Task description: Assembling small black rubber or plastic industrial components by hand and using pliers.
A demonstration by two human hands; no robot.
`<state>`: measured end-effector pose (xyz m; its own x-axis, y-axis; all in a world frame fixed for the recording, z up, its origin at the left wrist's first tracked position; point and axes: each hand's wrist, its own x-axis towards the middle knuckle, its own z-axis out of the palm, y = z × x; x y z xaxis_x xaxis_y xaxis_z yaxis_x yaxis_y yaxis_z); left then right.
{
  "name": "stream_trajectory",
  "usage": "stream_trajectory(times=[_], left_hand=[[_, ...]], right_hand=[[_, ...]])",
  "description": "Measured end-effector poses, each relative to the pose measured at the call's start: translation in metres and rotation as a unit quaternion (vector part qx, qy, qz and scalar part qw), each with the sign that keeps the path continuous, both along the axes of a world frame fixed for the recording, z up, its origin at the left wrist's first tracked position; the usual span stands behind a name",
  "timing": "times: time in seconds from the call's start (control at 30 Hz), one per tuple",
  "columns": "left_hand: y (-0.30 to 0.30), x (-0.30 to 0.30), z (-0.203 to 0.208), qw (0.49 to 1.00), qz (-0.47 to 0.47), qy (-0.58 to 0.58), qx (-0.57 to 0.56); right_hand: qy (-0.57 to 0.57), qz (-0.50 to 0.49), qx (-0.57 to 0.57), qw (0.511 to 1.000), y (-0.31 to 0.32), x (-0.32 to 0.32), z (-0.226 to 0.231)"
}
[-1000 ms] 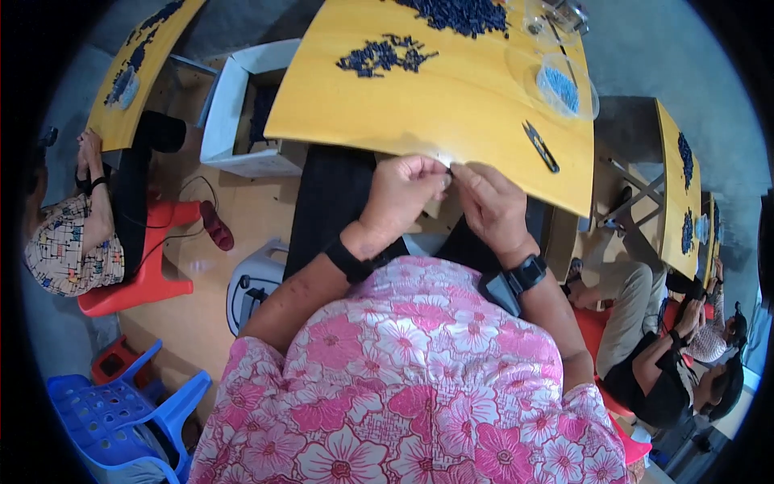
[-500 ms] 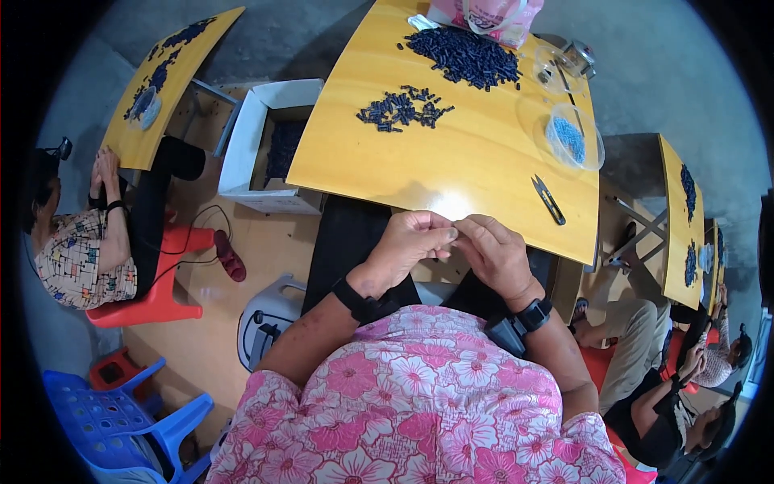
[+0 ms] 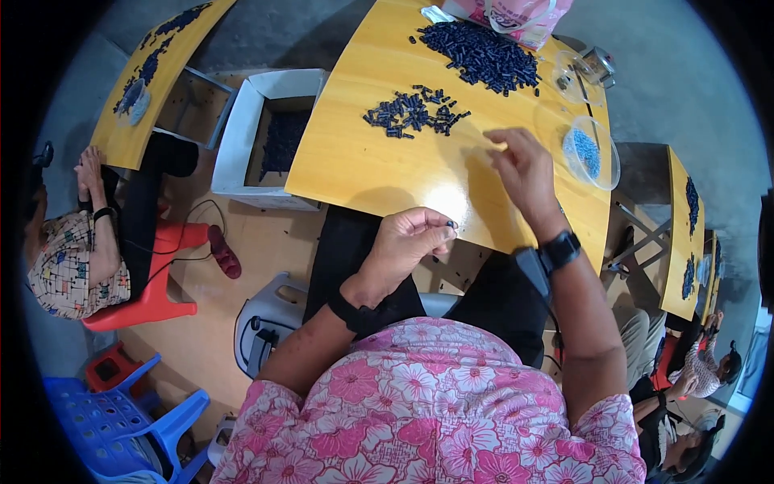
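Observation:
My left hand (image 3: 409, 242) is pinched at the table's front edge, with a small black piece (image 3: 452, 224) sticking out between thumb and fingertips. The piece resembles the short black tubes on the table. Out over the table, my right hand (image 3: 522, 165) is raised with thumb and fingers apart and nothing in them. Its fingertips are nearest to the small pile of short black tubes (image 3: 411, 113). Farther back lies a bigger heap of the same black tubes (image 3: 484, 56). At right stands a clear round tub of small light-blue pieces (image 3: 587, 153).
Another clear tub (image 3: 574, 77), a metal container (image 3: 600, 66) and a pink bag (image 3: 516, 18) stand at the back of the yellow table (image 3: 347, 161). A white box (image 3: 242, 137) with dark pieces sits left of it. People sit at side tables; a blue chair (image 3: 121, 419) is lower left.
My right hand has left my left hand and moved up and right over the table, opening. The black snips seen before are now mostly hidden behind my right arm. The view has shifted slightly.

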<state>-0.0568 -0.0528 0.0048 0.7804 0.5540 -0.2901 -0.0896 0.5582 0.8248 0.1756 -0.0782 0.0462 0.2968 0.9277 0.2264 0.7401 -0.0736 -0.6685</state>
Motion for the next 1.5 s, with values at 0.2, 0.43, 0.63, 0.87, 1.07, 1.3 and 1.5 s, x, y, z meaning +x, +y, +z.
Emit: stream_trajectory(times=[0.2, 0.43, 0.63, 0.87, 1.07, 1.3, 1.5], left_hand=[[0.000, 0.002, 0.007, 0.998, -0.008, 0.054, 0.027], [0.004, 0.001, 0.003, 0.999, -0.012, 0.038, 0.016], [0.002, 0.002, 0.002, 0.998, -0.020, 0.052, 0.028], [-0.009, -0.005, 0.000, 0.996, 0.020, 0.016, 0.084], [-0.024, -0.001, 0.007, 0.990, 0.024, 0.024, 0.137], [-0.046, 0.002, 0.024, 0.976, 0.008, 0.041, 0.216], [-0.063, 0.009, 0.038, 0.972, -0.029, 0.036, 0.230]], right_hand=[[-0.010, 0.017, 0.039, 0.999, 0.056, 0.026, -0.023], [-0.156, 0.067, -0.012, 0.985, 0.067, 0.032, -0.033], [-0.295, 0.088, -0.018, 0.951, 0.046, 0.011, -0.026], [-0.278, 0.101, -0.043, 0.954, 0.000, -0.008, -0.017], [-0.023, 0.047, 0.016, 0.999, -0.051, -0.014, -0.023], [0.413, 0.038, -0.009, 0.910, -0.125, -0.046, 0.014], [0.421, 0.044, 0.006, 0.906, -0.146, -0.057, 0.017]])
